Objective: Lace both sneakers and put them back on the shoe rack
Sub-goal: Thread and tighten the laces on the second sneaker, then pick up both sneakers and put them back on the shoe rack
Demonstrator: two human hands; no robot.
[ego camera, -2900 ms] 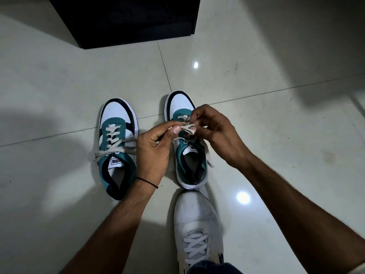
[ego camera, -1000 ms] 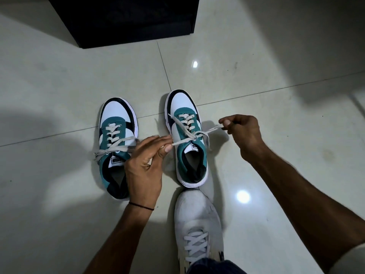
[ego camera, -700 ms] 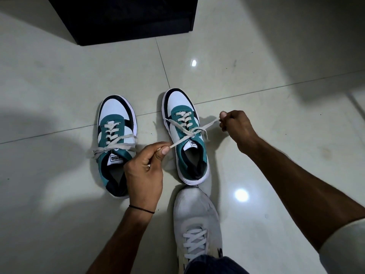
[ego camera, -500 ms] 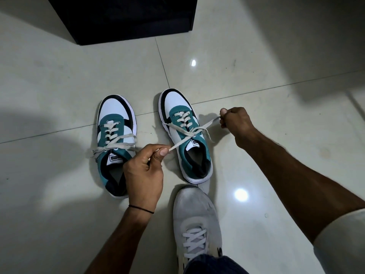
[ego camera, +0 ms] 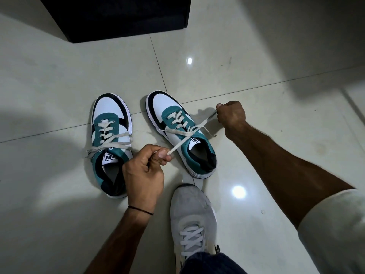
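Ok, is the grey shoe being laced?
No, the left hand and right hand pull lace ends of the right-side teal sneaker, not the grey shoe.

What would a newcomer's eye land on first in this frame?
Both hands hold a flat cream shoelace taut across the centre: the left hand pinches one end, the right hand grips the other further right. Between them sits a teal, white and black sneaker on the pale glossy tiles, its twin standing left with loose lace ends.

— The sneakers?
— White, teal and black, upright on the floor (ego camera: 256,76), side by side. The left sneaker (ego camera: 110,115) points to 12 o'clock, its left lace (ego camera: 107,135) loose. The right sneaker (ego camera: 167,103) points to 11, its right lace (ego camera: 184,133) taut toward 2 and 7 o'clock.
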